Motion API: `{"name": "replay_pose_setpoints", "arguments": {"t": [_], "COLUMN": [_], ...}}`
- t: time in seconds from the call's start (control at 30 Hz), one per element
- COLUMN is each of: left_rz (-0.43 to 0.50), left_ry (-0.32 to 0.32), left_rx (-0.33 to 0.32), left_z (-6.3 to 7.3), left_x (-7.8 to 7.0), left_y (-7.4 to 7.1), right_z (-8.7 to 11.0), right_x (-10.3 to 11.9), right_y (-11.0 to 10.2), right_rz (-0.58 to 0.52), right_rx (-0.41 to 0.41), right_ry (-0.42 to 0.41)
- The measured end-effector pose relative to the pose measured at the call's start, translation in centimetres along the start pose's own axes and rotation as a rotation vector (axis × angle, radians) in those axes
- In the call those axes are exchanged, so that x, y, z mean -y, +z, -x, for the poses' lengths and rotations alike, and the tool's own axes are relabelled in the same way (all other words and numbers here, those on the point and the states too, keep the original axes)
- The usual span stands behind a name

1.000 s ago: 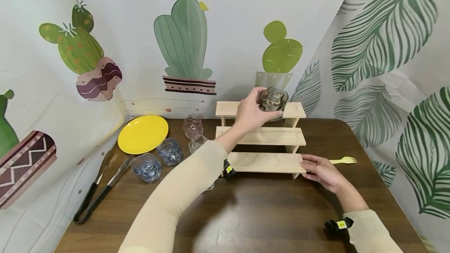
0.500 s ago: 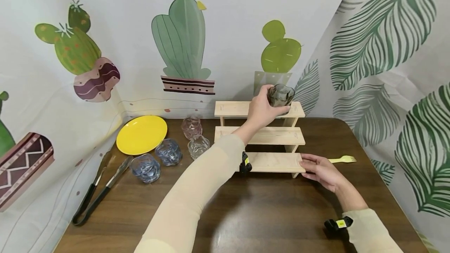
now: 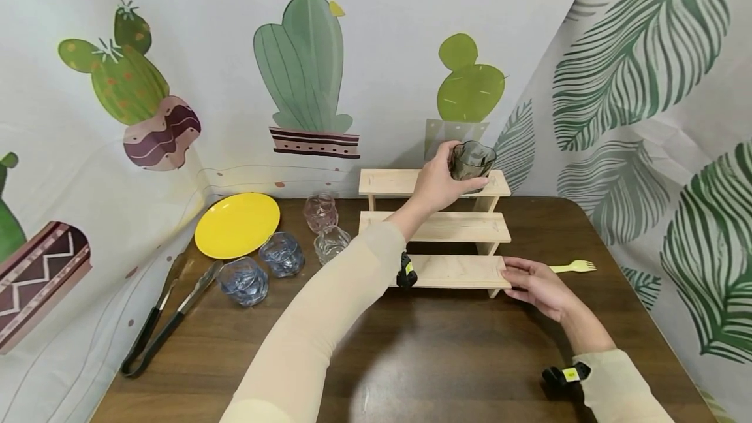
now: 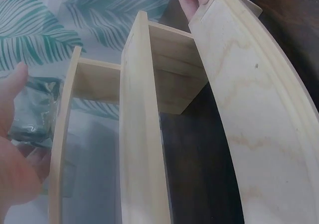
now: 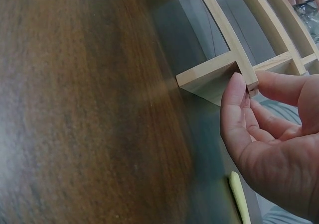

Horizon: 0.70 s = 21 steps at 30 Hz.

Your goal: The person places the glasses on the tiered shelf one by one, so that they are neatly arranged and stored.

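Note:
A smoky grey drinking glass (image 3: 473, 160) is upright at the right end of the top step of a three-step wooden shelf (image 3: 435, 227). My left hand (image 3: 439, 180) holds this glass from its left side, thumb in front and fingers behind. The left wrist view catches the glass (image 4: 34, 109) at its left edge, beyond the top board. My right hand (image 3: 537, 284) pinches the right end of the lowest step. In the right wrist view, thumb and fingers of the right hand (image 5: 279, 129) close on that board's end (image 5: 244, 72).
Left of the shelf stand two blue glasses (image 3: 243, 281), a pink glass (image 3: 321, 213) and a clear glass (image 3: 331, 245). A yellow plate (image 3: 237, 226) and black-handled tongs (image 3: 167, 325) lie farther left. A pale yellow fork (image 3: 574, 267) lies right of the shelf. A patterned cloth (image 3: 388, 70) hangs behind.
My left hand has moved right with the grey glass along the top step, mostly in the first half second, uncovering the clear glass. My right hand has stayed at the lowest step.

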State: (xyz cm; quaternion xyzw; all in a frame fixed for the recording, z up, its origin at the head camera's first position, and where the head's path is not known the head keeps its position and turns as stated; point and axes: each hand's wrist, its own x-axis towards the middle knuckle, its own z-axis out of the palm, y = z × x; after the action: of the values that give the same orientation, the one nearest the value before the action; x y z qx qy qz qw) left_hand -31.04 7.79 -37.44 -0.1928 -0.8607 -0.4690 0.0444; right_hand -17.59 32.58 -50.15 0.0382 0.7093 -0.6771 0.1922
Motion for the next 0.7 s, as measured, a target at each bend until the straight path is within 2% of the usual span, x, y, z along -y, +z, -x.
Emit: {"name": "replay_pose_setpoints", "arguments": {"t": [0.17,0.43,0.7], "left_rz": [0.036,0.061,0.069], "left_ry": [0.017,0.046,0.079], "left_rx": [0.020,-0.009,-0.021], "left_z": [0.8,2.5,5.0], "left_x": [0.1,0.2,0.5], "left_y": [-1.2,-3.0,-5.4], "right_z": [-0.1,-0.1,-0.2], "right_x": [0.0,0.0,0.0], "right_y": [0.0,-0.1,-0.2], "right_rz": [0.004,0.000,-0.004], "right_rx": [0.000,0.007,0.011], "right_ry": [-0.003,0.000,-0.002]}}
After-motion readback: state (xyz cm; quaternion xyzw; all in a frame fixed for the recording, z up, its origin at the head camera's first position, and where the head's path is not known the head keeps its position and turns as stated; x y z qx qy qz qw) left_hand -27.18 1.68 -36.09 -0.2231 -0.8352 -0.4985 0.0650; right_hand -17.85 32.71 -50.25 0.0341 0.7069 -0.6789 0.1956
